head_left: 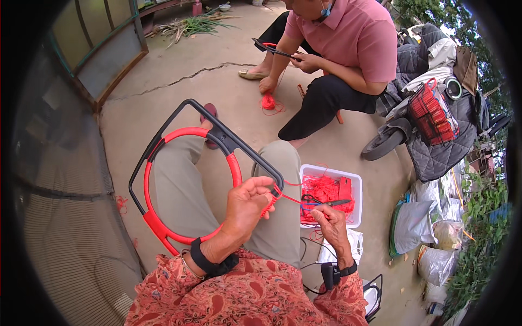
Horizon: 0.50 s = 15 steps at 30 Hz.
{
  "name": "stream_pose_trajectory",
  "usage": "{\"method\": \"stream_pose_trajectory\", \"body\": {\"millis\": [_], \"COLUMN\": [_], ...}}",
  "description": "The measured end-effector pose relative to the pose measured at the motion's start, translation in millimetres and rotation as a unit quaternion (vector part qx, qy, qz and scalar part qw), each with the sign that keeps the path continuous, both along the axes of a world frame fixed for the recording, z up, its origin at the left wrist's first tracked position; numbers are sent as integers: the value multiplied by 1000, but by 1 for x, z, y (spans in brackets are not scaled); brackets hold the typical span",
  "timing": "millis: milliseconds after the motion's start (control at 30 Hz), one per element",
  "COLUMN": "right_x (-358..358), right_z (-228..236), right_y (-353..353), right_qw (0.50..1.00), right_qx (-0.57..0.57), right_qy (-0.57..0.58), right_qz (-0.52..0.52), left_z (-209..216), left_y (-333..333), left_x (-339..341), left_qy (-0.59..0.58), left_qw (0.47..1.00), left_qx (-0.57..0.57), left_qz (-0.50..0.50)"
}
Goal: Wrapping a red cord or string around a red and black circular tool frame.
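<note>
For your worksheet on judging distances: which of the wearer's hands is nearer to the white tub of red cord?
Right. The right hand hovers at the white tub's near left edge, pinching the red cord. The left hand grips the red ring frame over the lap, farther left.

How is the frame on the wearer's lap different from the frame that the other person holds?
The frame on the lap shows whole: a black outline around a red ring, gripped by the left hand. The other person's frame is half hidden, and only a thin black bar shows, held up over the knees. The right hand pulls red cord taut from the lap frame; cord from the other hangs down to a red bundle. Both carry red cord.
</note>
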State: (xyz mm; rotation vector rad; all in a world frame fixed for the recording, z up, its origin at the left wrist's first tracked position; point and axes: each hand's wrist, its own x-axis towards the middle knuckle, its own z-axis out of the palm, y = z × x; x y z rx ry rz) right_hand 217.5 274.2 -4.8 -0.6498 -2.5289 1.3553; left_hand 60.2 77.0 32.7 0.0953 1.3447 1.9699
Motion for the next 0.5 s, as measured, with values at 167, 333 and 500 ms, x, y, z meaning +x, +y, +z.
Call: {"method": "stream_pose_trajectory", "body": {"millis": [167,333,500], "right_x": [79,57,-33], "right_z": [-72,-55,42], "right_y": [85,67,-19], "right_qw": [987,959,992], "right_qx": [-7,185,-117], "right_qy": [-128,-199,-25], "right_qz": [-98,-77,-38], "left_z": [-4,-5,-13], "left_y": [0,3,3], "left_x": [0,-3,-1], "left_qy": [4,9,19], "left_qw": [1000,1000,1000], "left_qx": [6,3,-25], "left_qz": [-9,-7,-2]}}
